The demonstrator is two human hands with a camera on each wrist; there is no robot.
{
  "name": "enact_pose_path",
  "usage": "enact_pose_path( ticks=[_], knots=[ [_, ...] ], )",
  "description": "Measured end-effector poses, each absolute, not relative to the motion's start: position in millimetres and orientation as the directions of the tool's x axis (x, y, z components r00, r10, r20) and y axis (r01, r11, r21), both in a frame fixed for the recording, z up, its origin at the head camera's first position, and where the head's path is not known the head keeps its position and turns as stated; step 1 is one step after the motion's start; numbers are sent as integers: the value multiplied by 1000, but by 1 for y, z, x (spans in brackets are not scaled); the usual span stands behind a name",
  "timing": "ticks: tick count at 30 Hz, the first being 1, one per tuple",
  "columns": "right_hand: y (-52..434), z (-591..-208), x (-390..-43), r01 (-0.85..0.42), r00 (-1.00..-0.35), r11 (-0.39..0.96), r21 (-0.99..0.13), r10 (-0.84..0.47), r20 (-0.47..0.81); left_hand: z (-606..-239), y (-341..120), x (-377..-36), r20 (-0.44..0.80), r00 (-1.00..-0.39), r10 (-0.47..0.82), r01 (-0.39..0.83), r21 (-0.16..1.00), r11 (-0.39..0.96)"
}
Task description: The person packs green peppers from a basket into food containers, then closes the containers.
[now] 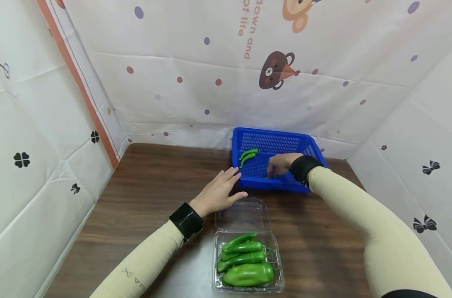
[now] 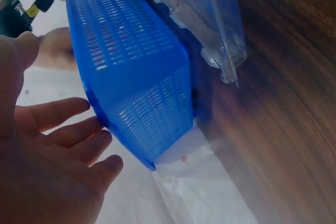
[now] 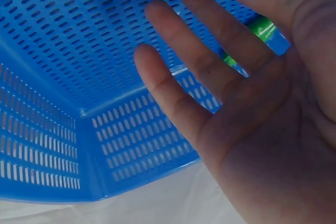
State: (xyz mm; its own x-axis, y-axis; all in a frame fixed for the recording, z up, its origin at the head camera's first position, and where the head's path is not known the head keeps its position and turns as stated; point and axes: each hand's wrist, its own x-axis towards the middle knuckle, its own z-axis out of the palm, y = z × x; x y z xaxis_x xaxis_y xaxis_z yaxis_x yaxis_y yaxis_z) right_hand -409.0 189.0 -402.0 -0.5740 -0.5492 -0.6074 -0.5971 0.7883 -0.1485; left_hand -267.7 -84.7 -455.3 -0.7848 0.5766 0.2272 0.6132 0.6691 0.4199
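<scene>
**Peppers, clear tray to blue basket: transfer in hand**

Item 1. Blue basket (image 1: 274,159), perforated plastic, on the far side of the brown table (image 1: 147,198), near the back wall. Two slim green peppers (image 1: 248,155) lie inside at its far-left part.

Item 2. Right hand (image 1: 281,164), reached over the near rim into the basket, right of centre. The wrist view shows its fingers (image 3: 178,93) straight and spread, nothing gripped; a green piece (image 3: 261,27) shows behind them, whether touching I cannot tell.

Item 3. Left hand (image 1: 220,192), flat and relaxed, fingers (image 2: 71,132) spread, their tips at the basket's near-left corner, seemingly steadying it. Holds nothing.

Item 4. Clear clamshell tray (image 1: 274,252), lid open toward the basket, on the near side of the table. It holds the remaining peppers (image 1: 246,260), several slim ones and one broad one nearest.

Judgement: the step looks like a drop-off into the basket, with most of the stock not yet moved. The next move calls for bringing the right hand near to the tray and pinching one pepper free of the pile without dragging the light tray along.
</scene>
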Motion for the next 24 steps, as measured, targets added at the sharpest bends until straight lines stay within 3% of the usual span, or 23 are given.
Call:
enact_pose_path(
  ticks=[24],
  knots=[
    [188, -402, -391, -542, -597, 833, -115, -478, -645, -459, -90, -261, 255, -774, 579, 629, 405, 663]
  ],
)
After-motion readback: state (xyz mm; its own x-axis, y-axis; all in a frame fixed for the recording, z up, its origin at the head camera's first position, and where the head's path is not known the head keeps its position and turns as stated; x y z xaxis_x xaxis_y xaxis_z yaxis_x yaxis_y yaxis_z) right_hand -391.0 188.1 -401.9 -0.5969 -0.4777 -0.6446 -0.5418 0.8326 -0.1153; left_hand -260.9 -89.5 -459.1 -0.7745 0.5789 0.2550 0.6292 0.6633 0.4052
